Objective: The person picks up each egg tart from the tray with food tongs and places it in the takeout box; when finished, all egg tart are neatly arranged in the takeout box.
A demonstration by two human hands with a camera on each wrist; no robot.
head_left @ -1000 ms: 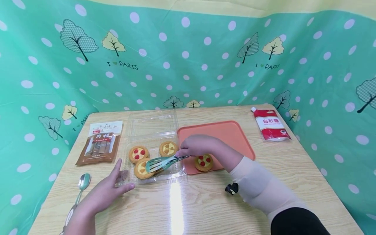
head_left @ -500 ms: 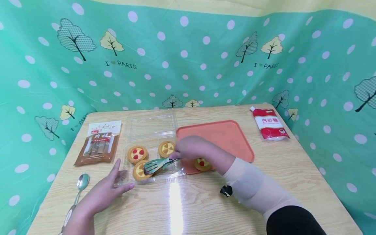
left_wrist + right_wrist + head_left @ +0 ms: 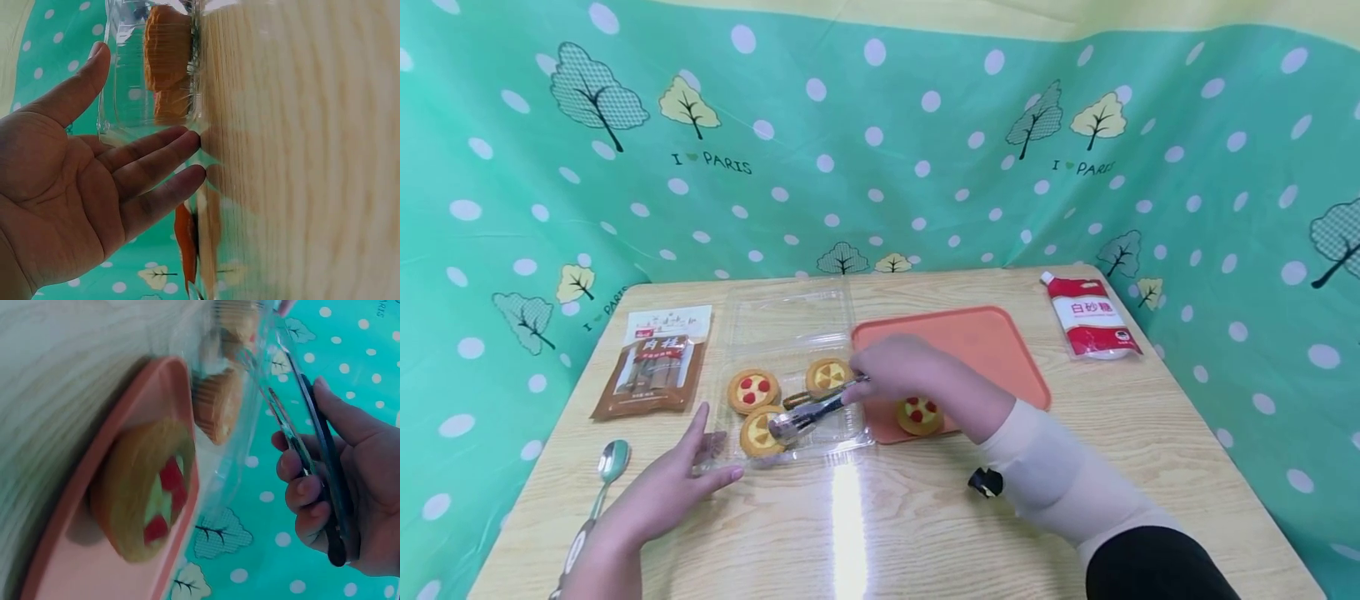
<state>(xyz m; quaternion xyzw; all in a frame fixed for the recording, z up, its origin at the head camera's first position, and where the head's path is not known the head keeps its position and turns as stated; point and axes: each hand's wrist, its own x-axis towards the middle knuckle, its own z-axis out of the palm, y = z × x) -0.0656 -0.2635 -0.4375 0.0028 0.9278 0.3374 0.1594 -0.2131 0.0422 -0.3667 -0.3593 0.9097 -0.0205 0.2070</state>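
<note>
While clasping metal tongs point(image 3: 820, 408) in the right grip point(image 3: 893, 368), holds their parted ends over the clear container point(image 3: 844, 427), near the frontmost of three tarts point(image 3: 757, 432) inside. Rests the left grip point(image 3: 672, 490), relaxed and grasping nothing, just beside that container's left edge. Has a fourth tart point(image 3: 916, 417) on the coral tray point(image 3: 976, 346) at right.

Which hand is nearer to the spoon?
Left. The left hand is just right of the spoon in the head view; the right hand is much farther right, over the tray.
</note>
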